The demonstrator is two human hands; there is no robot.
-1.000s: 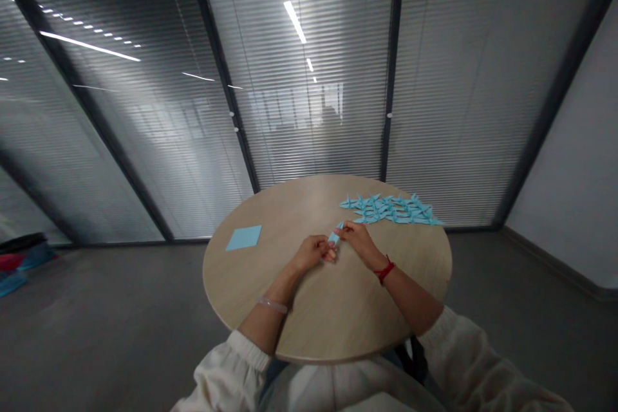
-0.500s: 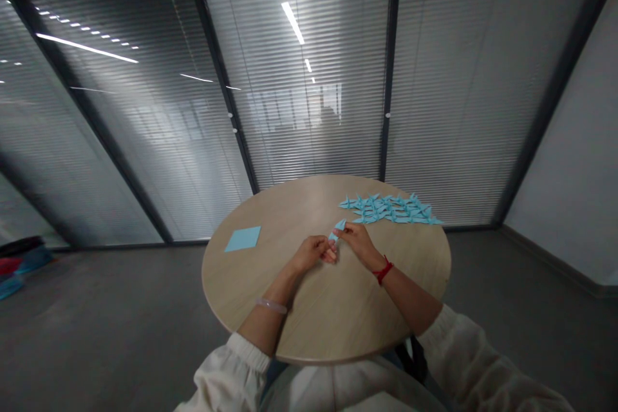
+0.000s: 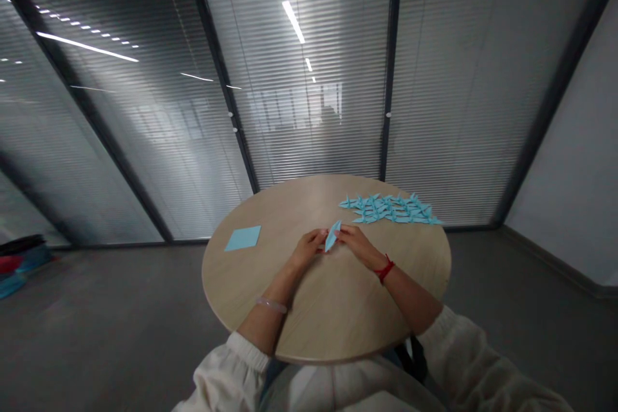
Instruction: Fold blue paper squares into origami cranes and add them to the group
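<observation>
Between my two hands is a small piece of folded light-blue paper (image 3: 333, 237), narrow and pointed at both ends, held a little above the table. My left hand (image 3: 309, 248) pinches it from the left with closed fingers. From the right, my right hand (image 3: 356, 242) grips its other side between thumb and fingers. Beyond my right hand, several folded blue paper cranes (image 3: 386, 209) lie packed in rows. To the left of my hands a flat square of blue paper (image 3: 243, 238) rests on the wood.
The round wooden table (image 3: 347, 328) stands right in front of me, its near edge at my lap. Behind it rises a glass partition with blinds (image 3: 309, 141) and dark frames. Blue and red items (image 3: 22, 264) sit on the floor far left.
The folded paper has turned to show a longer, flatter face between my hands. My left fingers have shifted from below it to its left side.
</observation>
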